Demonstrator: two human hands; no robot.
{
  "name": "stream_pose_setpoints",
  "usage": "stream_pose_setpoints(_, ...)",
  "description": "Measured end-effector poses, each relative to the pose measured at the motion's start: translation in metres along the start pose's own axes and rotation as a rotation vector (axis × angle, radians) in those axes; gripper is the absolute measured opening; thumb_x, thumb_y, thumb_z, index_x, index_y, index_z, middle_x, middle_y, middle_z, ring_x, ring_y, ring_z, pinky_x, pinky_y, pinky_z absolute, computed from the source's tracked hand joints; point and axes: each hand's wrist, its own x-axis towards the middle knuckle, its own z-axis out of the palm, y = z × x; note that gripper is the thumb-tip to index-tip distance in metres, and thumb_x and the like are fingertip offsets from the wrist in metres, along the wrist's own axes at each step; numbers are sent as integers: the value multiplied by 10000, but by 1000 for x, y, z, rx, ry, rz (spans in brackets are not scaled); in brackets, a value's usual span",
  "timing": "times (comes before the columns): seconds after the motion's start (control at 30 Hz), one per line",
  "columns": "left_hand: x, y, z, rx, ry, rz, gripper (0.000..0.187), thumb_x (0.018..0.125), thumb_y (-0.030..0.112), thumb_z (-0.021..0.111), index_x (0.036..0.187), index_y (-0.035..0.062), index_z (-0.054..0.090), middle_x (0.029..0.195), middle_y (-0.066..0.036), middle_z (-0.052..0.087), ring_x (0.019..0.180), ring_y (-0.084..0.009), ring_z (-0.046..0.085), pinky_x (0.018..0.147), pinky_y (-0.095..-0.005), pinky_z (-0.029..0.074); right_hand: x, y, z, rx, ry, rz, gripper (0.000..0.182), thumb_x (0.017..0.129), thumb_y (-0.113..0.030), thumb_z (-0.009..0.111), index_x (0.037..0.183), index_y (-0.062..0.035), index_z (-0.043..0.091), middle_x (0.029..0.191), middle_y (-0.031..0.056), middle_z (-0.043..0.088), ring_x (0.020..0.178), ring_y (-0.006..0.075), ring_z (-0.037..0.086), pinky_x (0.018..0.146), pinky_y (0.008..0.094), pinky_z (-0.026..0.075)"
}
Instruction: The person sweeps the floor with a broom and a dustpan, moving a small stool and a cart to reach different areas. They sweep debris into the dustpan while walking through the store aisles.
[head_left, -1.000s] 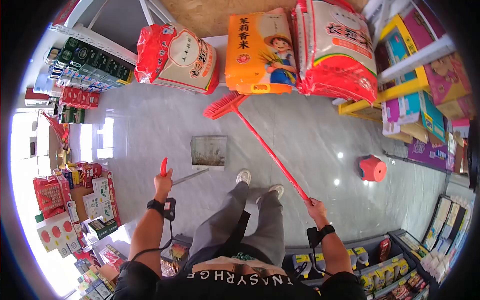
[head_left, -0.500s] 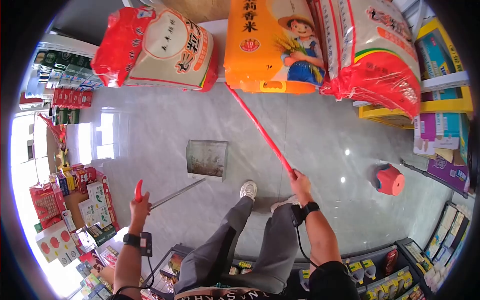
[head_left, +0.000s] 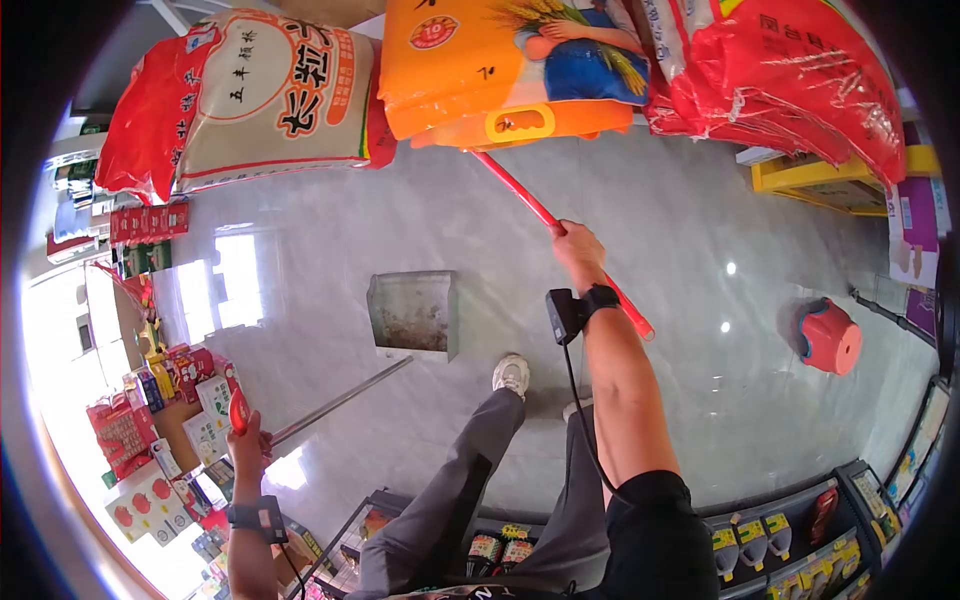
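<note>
My right hand [head_left: 580,250] is closed round a long red pole [head_left: 515,188]. The pole's near end sticks out behind the wrist, and its far end is hidden beneath an orange rice bag [head_left: 490,80]. Down at the left, my left hand [head_left: 250,447] grips the long handle of a metal dustpan [head_left: 412,335], close to the handle's red tip [head_left: 238,411]. The dustpan's pan rests on the grey tiled floor, stained inside, with its opening facing away from me. Both wrists wear black straps with small cabled boxes.
A white-and-red rice bag [head_left: 270,105] and a red bag [head_left: 800,85] flank the orange one. At the right a red stool-like object [head_left: 832,338] sits on the floor [head_left: 680,220]. Boxed goods [head_left: 120,440] are stacked at left; a stocked shelf [head_left: 780,545] runs behind my legs.
My right hand has reached forward and now grips farther along the pole, leaving its end behind the wrist. My left hand is lower in view, still on the dustpan. The view has shifted.
</note>
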Motion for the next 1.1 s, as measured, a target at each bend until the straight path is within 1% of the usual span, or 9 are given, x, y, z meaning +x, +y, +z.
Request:
stream_pose_setpoints(0.2, 9, -15, -6, 5, -21, 23, 376, 750, 306, 579, 530, 17, 481, 445, -84, 486, 315, -127, 435, 272, -231, 345, -48, 110, -46, 121, 87, 179, 319, 771, -423, 443, 948, -200, 587, 809, 86, 602, 788, 266, 568, 649, 349, 440)
stream_pose_setpoints(0.37, -2, -2, -2, -35, -41, 24, 355, 745, 305, 590, 566, 25, 466, 431, -86, 483, 327, -126, 457, 269, -227, 354, -160, 229, -46, 184, 289, 243, 377, 775, -414, 449, 871, -76, 585, 710, 192, 552, 685, 336, 555, 550, 381, 417)
stream_pose_setpoints(0.43, 10, -13, -5, -29, -83, 41, 343, 747, 304, 587, 593, 25, 459, 425, -84, 477, 317, -131, 452, 255, -239, 358, -225, 268, -43, 228, 216, 350, 376, 774, -387, 455, 944, -73, 574, 756, 174, 577, 734, 317, 570, 591, 351, 431)
stream_pose_setpoints(0.6, 17, -1, -4, 13, -152, 2, 344, 747, 299, 586, 582, 26, 455, 425, -88, 476, 303, -143, 449, 240, -253, 359, -414, 296, -36, 315, 241, 563, 356, 767, -367, 470, 796, -25, 563, 627, 185, 523, 615, 334, 542, 518, 364, 396)
stream_pose_setpoints(0.67, 30, -15, -7, 15, -167, 20, 359, 751, 302, 579, 563, 24, 451, 419, -90, 471, 295, -149, 443, 243, -255, 361, -469, 282, -41, 170, 236, 688, 362, 748, -397, 501, 805, -51, 590, 631, 159, 553, 631, 325, 558, 546, 381, 410)
stream_pose_setpoints(0.77, 24, -2, -3, 34, -170, 31, 415, 755, 322, 569, 496, 30, 426, 396, -89, 446, 284, -163, 423, 249, -276, 367, -514, 287, -26, 380, 298, 718, 395, 726, -420, 532, 833, -46, 599, 638, 151, 570, 628, 298, 571, 567, 365, 429)
stream_pose_setpoints(0.9, 33, -10, -3, 43, -176, -6, 443, 757, 343, 555, 468, 41, 413, 409, -94, 452, 278, -172, 411, 253, -286, 363, -471, 288, -11, 375, 311, 738, 420, 732, -436, 522, 861, -45, 601, 647, 145, 576, 632, 271, 576, 577, 341, 431)
stream_pose_setpoints(1.07, 35, -14, -4, 50, -111, 98, 364, 755, 321, 563, 564, 30, 455, 421, -92, 464, 282, -165, 416, 248, -271, 349, -286, 288, -22, 578, 470, 483, 401, 786, -404, 464, 826, -23, 582, 651, 176, 560, 592, 251, 563, 529, 338, 404)
stream_pose_setpoints(1.1, 40, -18, -5, 32, -110, 133, 354, 752, 320, 566, 581, 28, 462, 425, -91, 468, 284, -161, 419, 247, -267, 347, -248, 281, -39, 562, 448, 477, 392, 794, -391, 454, 811, -17, 570, 656, 186, 553, 593, 290, 553, 521, 344, 395)
